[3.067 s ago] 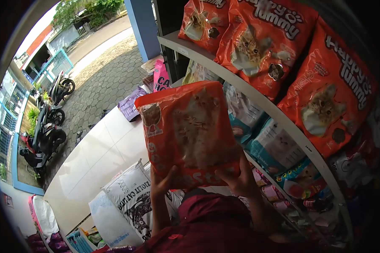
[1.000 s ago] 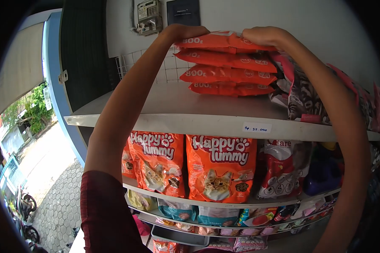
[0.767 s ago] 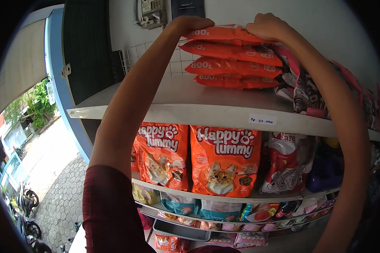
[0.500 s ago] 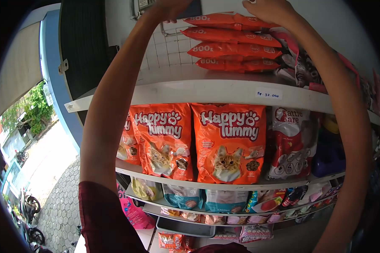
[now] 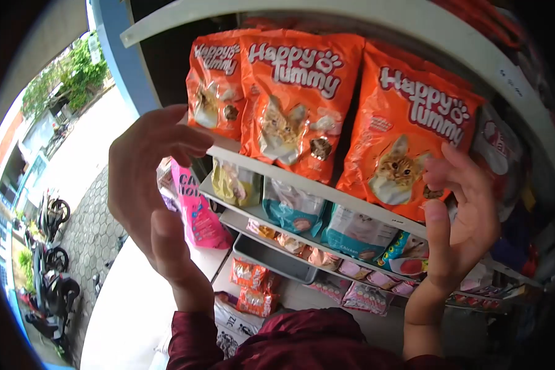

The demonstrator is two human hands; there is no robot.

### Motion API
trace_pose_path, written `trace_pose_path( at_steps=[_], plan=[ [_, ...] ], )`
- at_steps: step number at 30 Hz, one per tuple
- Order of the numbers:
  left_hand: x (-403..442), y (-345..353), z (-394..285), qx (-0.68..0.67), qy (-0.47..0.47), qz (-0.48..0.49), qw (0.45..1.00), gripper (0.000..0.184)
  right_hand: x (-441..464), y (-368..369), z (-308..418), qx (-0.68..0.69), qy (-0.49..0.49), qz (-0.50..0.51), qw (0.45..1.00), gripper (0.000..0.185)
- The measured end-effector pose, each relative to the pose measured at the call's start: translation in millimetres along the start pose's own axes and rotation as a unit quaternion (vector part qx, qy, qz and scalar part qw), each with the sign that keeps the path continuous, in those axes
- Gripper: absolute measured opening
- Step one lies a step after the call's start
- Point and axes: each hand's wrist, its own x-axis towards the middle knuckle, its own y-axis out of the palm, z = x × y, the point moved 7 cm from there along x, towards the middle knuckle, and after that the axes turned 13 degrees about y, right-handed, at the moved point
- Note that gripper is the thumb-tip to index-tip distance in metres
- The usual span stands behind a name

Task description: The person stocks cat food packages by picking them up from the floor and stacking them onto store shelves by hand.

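My left hand [image 5: 151, 185] is raised at the left end of the shelves, fingers curved, thumb apart, with nothing in it. Close by stands a partly covered orange Happy Tummy cat food bag [image 5: 214, 86]. A second orange bag [image 5: 302, 92] stands upright beside it, and a third bag [image 5: 407, 126] leans slightly farther right. My right hand [image 5: 465, 222] is held before that third bag's lower right corner, fingers bent and spread from the thumb, holding nothing. Whether its fingertips touch the bag I cannot tell.
The upper shelf edge [image 5: 327, 13] curves overhead. Lower shelves carry teal bags [image 5: 293, 206] and small packets. A pink bag [image 5: 197, 213], a grey tray [image 5: 277, 262] and orange packs [image 5: 253, 283] sit lower down. Motorbikes [image 5: 52, 290] stand outside at left.
Both hands have come down from the stacked orange bags on the upper shelf to the front of the shelf below. The view has tilted down and turned.
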Motion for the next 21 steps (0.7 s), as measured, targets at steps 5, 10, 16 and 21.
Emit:
trace_pose_path(
  at_steps=[5, 10, 16, 21],
  plan=[
    [-82.8, -37.4, -11.5, 0.083, -0.091, -0.054, 0.991, 0.086, -32.0, 67.3, -52.4, 0.115, 0.085, 0.126, 0.982, 0.045],
    [-166.9, -51.0, -27.0, 0.178, -0.209, -0.075, 0.959, 0.085, -71.4, 134.8, -92.1, 0.198, 0.121, 0.295, 0.927, 0.042],
    [-350.9, -66.0, -12.9, 0.214, -0.430, -0.130, 0.868, 0.071, -184.9, 239.8, -154.8, 0.200, 0.228, 0.485, 0.820, 0.032],
    [-585.1, -62.0, 20.7, 0.214, -0.596, -0.219, 0.742, 0.046, -345.0, 349.4, -243.4, 0.146, 0.357, 0.594, 0.706, 0.024]
  ],
)
